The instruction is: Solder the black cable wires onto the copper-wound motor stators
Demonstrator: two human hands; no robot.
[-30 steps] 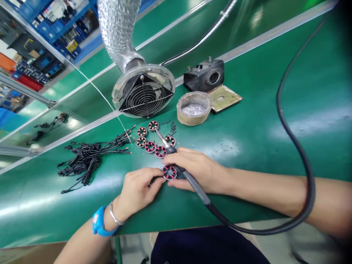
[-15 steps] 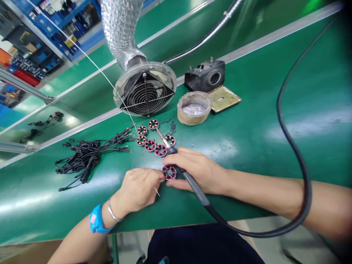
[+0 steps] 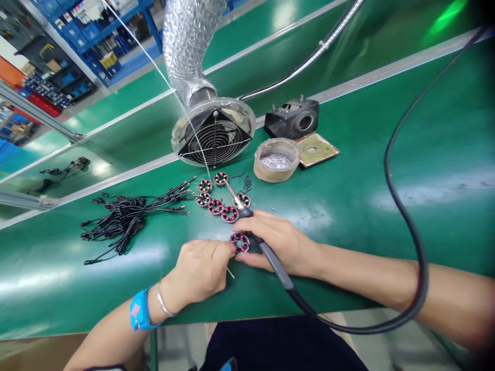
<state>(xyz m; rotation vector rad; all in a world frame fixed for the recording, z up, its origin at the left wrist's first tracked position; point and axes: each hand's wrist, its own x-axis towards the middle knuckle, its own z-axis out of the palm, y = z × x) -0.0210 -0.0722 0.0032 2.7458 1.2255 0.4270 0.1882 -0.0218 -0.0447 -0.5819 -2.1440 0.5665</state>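
A soldering iron (image 3: 275, 264) lies across my right hand (image 3: 284, 242), which is closed on its handle, the metal tip pointing up and away over a group of stators. Between my two hands is a small motor stator (image 3: 240, 243) with red windings. My left hand (image 3: 203, 270) is closed, its fingertips pinching the stator's left edge, and my right finger and thumb reach around its right side. From under my left hand sticks a short end of pale solder wire (image 3: 231, 273). Several more stators (image 3: 215, 206), some red and some copper-coloured, sit just beyond.
Black cables (image 3: 119, 219) lie bundled at the left. Behind the stators stands a round fume extractor (image 3: 214, 136) on a foil duct. A bowl of solder scraps (image 3: 276, 161), a sponge tray (image 3: 319, 150) and a black iron stand (image 3: 294, 118) are to its right. The iron's cord (image 3: 406, 206) loops over my right forearm.
The view has shifted a little, so the bench things appear slightly to the right and lower. Both hands keep their hold at the stator, with the left hand turned slightly.
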